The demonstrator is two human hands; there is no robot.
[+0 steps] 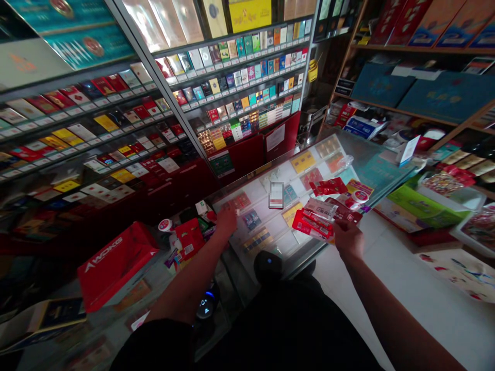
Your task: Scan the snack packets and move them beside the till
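Right hand (348,239) grips a red packet (314,224) at the glass bench (284,250)

From where I'm standing, the nearest thing is the person's black clothing (251,330), with both bare forearms stretched out ahead. Low on the left a small device (204,307) glows with blue and white symbols. Past it sits a big red box (118,265) lettered AWOKG, and just beyond that a loose cluster with a smaller red pack (189,238) and a round red-and-white tub (165,225).

The left hand (227,219) is over the left part of the bench, fingers bent; something small and pale shows at its fingertips, but I can't tell whether it's being held. Over on the right, the right hand has its fingers closed on the near edge of the red packet, on the bench's right side. A silvery packet (320,207) overlaps it, another red packet (328,186) lies behind, and a second round tub (360,197) is close by.

Under the glass are flat packs in rows. Farther back, a wall of shelves (247,67) carries small boxes above price labels, and blue cases (444,100) fill a wooden rack at right.
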